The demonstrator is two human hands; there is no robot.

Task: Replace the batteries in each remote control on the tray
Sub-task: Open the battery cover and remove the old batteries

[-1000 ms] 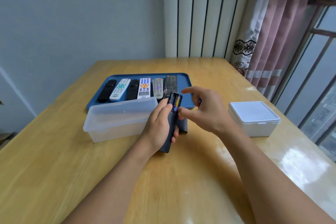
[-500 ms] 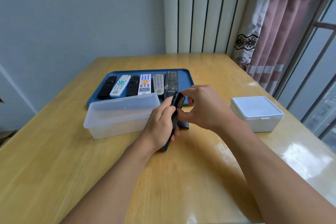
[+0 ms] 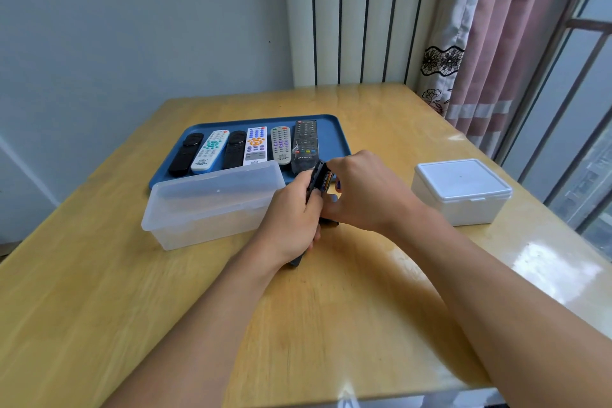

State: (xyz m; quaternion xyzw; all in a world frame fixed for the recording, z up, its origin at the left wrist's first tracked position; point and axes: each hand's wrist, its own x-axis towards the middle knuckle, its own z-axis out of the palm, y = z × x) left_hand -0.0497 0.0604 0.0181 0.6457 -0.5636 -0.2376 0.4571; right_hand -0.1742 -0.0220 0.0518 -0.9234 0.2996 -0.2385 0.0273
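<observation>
Head view shows me a big wooden tabletop (image 3: 99, 291). On it I count one blue tray (image 3: 331, 132), one long clear box (image 3: 205, 205) just in front of the tray, and one white box with a lid (image 3: 463, 192) well off to the right.

On the tray I count six remotes (image 3: 255, 146), lying side by side with their long sides pointing away from me. A seventh one, the black remote (image 3: 314, 175), is off the tray, up in my hands over the tabletop.

My left hand (image 3: 291, 219) wraps around the black remote, fingers closed on its body. Its long side runs from near me up toward the tray, tilted. The open battery slot (image 3: 326, 179) is at the far top end and faces right.

My right hand (image 3: 371, 192) is right beside that slot, so it is the nearer hand for the batteries. Its fingers are curled and pressed at the slot. I cannot tell if they pinch a battery. I think the next push or pull goes sideways, between slot and right hand.
</observation>
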